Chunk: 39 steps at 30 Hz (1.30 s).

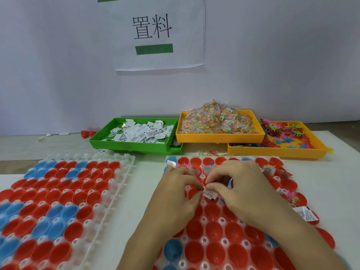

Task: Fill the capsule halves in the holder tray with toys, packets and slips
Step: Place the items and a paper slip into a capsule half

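Two white holder trays full of red and blue capsule halves lie in front of me, the left tray and the right tray. Both hands hover over the upper middle of the right tray. My right hand pinches a small white printed slip between thumb and forefinger. Fingers curled, my left hand touches the same slip at its left edge. Capsules along the right tray's far row and right side hold slips, packets and small toys.
At the back stand a green bin of white slips, a yellow bin heaped with bead packets and a yellow bin of coloured plastic toys. A loose packet lies before them. A paper sign hangs on the wall.
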{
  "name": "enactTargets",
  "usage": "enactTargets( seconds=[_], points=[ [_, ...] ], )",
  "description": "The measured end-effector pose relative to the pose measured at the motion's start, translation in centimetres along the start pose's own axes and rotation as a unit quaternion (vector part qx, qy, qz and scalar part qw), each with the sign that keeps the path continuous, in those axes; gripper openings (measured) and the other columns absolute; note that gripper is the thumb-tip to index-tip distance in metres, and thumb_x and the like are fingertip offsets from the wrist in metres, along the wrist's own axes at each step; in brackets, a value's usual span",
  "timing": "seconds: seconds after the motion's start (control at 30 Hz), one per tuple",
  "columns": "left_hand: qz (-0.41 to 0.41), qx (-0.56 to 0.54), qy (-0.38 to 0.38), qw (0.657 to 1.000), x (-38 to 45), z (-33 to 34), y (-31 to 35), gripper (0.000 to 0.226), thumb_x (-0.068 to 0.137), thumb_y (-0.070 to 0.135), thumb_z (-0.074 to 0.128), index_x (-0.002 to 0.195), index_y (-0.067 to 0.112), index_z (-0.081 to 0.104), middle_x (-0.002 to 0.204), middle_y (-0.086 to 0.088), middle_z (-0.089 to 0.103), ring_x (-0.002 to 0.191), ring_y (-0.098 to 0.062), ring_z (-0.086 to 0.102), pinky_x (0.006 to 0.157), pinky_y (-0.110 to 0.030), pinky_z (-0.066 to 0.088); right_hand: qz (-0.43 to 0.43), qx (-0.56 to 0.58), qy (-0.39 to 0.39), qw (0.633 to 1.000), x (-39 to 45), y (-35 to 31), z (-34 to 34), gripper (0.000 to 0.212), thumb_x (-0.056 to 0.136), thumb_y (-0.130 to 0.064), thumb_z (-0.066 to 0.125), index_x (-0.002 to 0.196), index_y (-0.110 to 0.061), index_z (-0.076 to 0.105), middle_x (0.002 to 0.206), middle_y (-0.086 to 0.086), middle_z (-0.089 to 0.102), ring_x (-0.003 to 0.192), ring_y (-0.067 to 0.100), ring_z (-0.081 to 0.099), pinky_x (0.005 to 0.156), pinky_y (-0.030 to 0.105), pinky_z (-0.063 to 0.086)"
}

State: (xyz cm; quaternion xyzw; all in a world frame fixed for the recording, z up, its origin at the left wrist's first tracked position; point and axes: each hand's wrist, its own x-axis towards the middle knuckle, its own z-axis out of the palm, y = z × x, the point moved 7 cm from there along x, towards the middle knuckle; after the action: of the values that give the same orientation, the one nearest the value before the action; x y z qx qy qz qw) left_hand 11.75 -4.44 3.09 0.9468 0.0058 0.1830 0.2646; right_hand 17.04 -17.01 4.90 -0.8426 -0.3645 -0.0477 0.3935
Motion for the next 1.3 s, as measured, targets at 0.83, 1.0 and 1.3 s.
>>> enactTargets(
  seconds=[0.83,1.0,1.3],
  points=[
    [0.01,-0.005,-0.009,1.0,-0.1,0.2,-0.2,0.007,0.079,0.023,0.076,0.082,0.029,0.077,0.1,0.016,0.061,0.101,-0.003,0.049,0.087,-0.003,0.028,-0.01,-0.056,-0.033,0.998,0.6,0.1,1.6,0.008,0.086,-0.021,0.074,0.086,-0.029,0.076,0.082,-0.018,0.06,0.076,-0.003,0.053,0.069,0.012,0.045],
    [-0.004,-0.014,0.012,1.0,0.0,-0.4,-0.5,0.014,0.078,0.018,0.076,0.087,0.029,0.075,0.098,0.013,0.063,0.1,0.0,0.051,0.086,-0.002,0.03,-0.017,-0.058,-0.043,0.997,0.4,0.2,1.9,0.009,0.086,-0.021,0.074,0.084,-0.029,0.073,0.079,-0.021,0.055,0.075,-0.004,0.051,0.07,0.013,0.044],
    [-0.012,-0.017,0.017,1.0,-0.2,-0.8,-0.6,0.019,0.082,0.02,0.072,0.084,0.038,0.066,0.093,0.025,0.058,0.098,0.002,0.049,0.084,-0.003,0.029,-0.013,-0.046,-0.057,0.997,-0.1,0.2,1.5,0.005,0.084,-0.025,0.077,0.084,-0.03,0.075,0.085,-0.018,0.059,0.077,-0.001,0.057,0.069,0.018,0.053]
  ],
)
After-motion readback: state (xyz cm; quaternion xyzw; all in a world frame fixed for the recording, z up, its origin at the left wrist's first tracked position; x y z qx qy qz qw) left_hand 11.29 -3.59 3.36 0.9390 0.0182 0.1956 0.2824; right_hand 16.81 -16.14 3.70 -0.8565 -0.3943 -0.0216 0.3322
